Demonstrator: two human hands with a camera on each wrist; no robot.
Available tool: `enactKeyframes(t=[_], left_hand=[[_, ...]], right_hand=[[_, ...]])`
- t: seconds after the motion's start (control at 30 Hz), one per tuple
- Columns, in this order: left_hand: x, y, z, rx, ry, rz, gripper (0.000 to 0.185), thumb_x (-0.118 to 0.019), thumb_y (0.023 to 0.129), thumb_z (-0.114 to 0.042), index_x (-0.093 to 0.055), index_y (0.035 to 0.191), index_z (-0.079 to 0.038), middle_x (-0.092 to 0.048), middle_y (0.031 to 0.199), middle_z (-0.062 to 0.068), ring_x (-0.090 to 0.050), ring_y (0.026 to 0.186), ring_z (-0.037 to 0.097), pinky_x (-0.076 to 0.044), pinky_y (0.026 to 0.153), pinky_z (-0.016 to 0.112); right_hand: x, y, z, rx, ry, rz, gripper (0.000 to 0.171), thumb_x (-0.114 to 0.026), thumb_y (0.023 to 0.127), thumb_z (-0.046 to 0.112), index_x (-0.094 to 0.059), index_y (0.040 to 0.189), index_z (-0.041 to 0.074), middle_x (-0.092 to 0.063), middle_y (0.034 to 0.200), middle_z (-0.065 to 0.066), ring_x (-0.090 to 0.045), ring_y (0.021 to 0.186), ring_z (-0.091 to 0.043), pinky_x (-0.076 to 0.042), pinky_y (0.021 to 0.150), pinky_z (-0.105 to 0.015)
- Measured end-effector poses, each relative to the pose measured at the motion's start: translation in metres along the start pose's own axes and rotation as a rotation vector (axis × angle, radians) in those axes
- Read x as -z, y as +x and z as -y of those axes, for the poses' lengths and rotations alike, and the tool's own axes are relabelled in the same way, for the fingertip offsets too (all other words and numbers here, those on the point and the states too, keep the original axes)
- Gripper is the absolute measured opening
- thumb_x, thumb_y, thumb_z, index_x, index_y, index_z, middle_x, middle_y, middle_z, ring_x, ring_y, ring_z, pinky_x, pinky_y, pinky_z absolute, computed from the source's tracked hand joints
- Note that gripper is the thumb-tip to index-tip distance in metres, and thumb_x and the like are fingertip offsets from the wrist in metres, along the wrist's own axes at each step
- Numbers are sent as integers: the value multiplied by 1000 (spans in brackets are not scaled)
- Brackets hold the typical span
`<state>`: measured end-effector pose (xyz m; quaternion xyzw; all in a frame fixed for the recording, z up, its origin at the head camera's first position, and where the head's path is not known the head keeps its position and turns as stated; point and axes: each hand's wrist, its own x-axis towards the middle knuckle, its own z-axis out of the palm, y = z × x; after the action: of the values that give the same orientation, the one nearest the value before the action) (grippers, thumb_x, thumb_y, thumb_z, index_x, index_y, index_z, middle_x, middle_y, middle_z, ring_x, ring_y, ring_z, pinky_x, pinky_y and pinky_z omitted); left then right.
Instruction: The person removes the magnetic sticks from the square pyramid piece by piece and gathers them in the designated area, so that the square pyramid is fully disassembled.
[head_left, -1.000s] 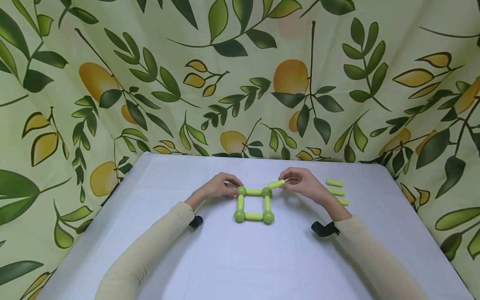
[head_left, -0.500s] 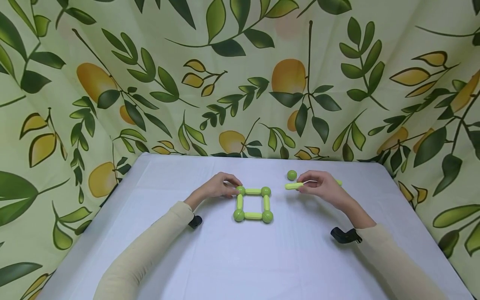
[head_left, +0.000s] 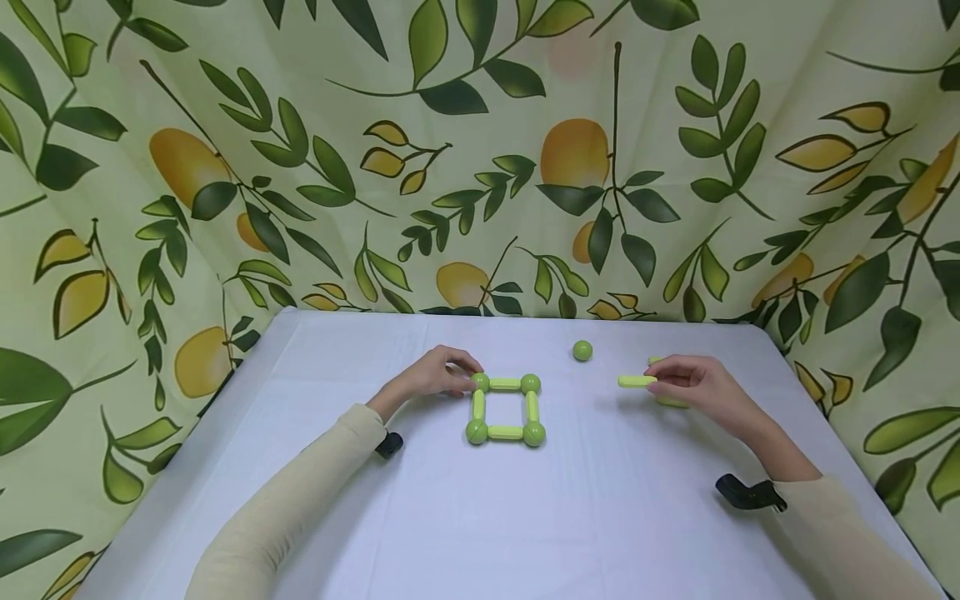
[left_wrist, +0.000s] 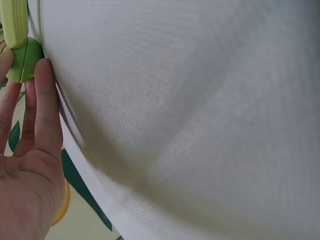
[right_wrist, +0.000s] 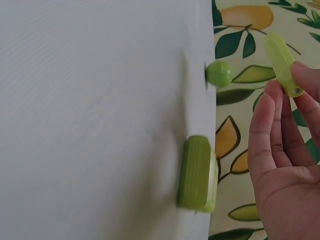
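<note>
A square frame of light green rods (head_left: 506, 433) joined by darker green balls (head_left: 534, 434) lies flat on the white table. My left hand (head_left: 437, 372) pinches its far left corner ball (left_wrist: 25, 60) between thumb and fingers; a ribbed rod (left_wrist: 14, 22) runs out of that ball in the left wrist view. To the right, my right hand (head_left: 708, 390) holds a loose light green rod (head_left: 635, 382) by one end, between thumb and fingertips. That rod (right_wrist: 283, 64) is raised off the table and points left, apart from the frame.
A loose green ball (head_left: 582, 350) sits near the table's far edge, between the frame and my right hand. Loose rods (right_wrist: 194, 172) lie beneath the right hand, partly hidden by it in the head view. A leaf-and-fruit patterned cloth (head_left: 495, 208) hangs behind the table.
My right hand has carried the rod rightward, from the frame's far right ball to above the loose rods. The loose ball, hidden behind the hand before, now shows. My left hand has stayed put.
</note>
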<state>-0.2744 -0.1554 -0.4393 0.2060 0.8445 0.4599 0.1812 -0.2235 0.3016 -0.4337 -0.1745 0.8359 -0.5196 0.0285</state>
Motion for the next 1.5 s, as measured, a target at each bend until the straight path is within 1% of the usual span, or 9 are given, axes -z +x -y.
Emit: enactKeyframes(t=[0.17,0.4,0.67,0.73,0.87,0.97,1.07,1.17,1.5], left_hand=[[0,1,1,-12,15,6,25,-77,92,-5,-72,116,0,-69,112,11,-65,87,21,-60,73,34],[0,0,1,-10,24,4,24,-76,91,-3,-72,115,0,-69,110,9,-65,89,21,-60,72,33],[0,0,2,-16,29,1,23,-77,91,-3,-73,114,0,-69,109,9,-65,86,20,-60,71,33],[1,0,2,-18,30,3,23,-76,91,-3,-73,114,0,-69,109,9,-65,85,20,-60,71,33],[1,0,1,-21,28,8,23,-76,91,-3,-72,114,0,-69,109,9,-65,86,20,-60,72,33],[1,1,2,-10,23,5,23,-77,91,-3,-73,114,0,-69,109,8,-65,86,19,-60,72,33],[0,2,3,-5,27,1,23,-77,91,-3,-73,114,-1,-69,109,8,-66,86,19,-60,71,32],[0,3,3,-17,36,-2,23,-77,91,-2,-73,113,0,-69,109,8,-66,85,18,-60,71,32],[0,3,5,-28,55,-5,22,-77,91,-4,-74,113,-1,-69,109,8,-66,85,18,-60,70,32]], right_hand=[[10,-17,-10,14,-19,-13,23,-79,91,9,-72,111,-2,-69,108,-14,-68,87,-17,-57,74,-25],[20,-39,-15,-8,-40,-13,24,-77,91,6,-71,113,-4,-70,108,-9,-69,90,-15,-57,75,-25],[28,-58,-28,-49,-89,-2,25,-78,90,5,-71,112,-5,-71,105,-13,-68,86,-13,-56,72,-23],[28,-60,-30,-63,-106,-5,25,-79,90,6,-72,111,-5,-71,104,-12,-67,86,-12,-56,71,-22],[27,-61,-31,-57,-142,-3,24,-79,89,5,-72,109,-5,-71,100,-12,-67,83,-11,-56,69,-23],[25,-61,-30,-28,-180,-3,22,-79,88,3,-72,108,-5,-71,98,-12,-67,82,-10,-56,68,-23],[24,-60,-30,-15,-227,-28,21,-81,86,1,-73,106,-4,-72,97,-11,-66,81,-8,-55,67,-21],[24,-60,-30,-10,-265,-39,22,-81,85,1,-74,106,-2,-71,98,-11,-64,82,-7,-54,68,-20],[22,-55,-32,9,-295,-45,21,-82,84,1,-74,103,-1,-71,98,-10,-64,80,-7,-54,65,-20]])
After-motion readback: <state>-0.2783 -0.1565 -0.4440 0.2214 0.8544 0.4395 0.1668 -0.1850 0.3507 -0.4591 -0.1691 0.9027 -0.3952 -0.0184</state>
